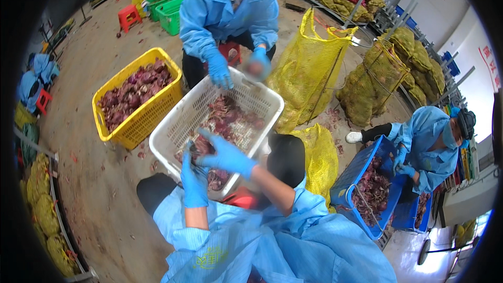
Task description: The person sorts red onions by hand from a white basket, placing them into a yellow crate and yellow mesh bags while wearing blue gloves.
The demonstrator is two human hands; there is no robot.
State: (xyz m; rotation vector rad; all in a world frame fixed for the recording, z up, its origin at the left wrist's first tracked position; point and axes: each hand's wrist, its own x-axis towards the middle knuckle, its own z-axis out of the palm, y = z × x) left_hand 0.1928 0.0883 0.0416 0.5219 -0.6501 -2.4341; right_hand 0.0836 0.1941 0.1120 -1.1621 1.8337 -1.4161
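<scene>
Over the near left side of a white slatted basket, both my hands, in blue gloves, come together. Between them is a dark, roundish onion, partly hidden by fingers. My left hand holds it from below, fingers pointing up. My right hand reaches in from the right, thumb and fingers apart around the onion's side. Red onions and loose skins lie in the basket. Across from me a co-worker's gloved hand rests over the far rim; their other hand grips a blurred onion.
A yellow crate full of red onions stands left of the basket. To the right are an upright yellow mesh sack, a slumped one and a blue crate where another person works. Red stools and green crates stand farther back.
</scene>
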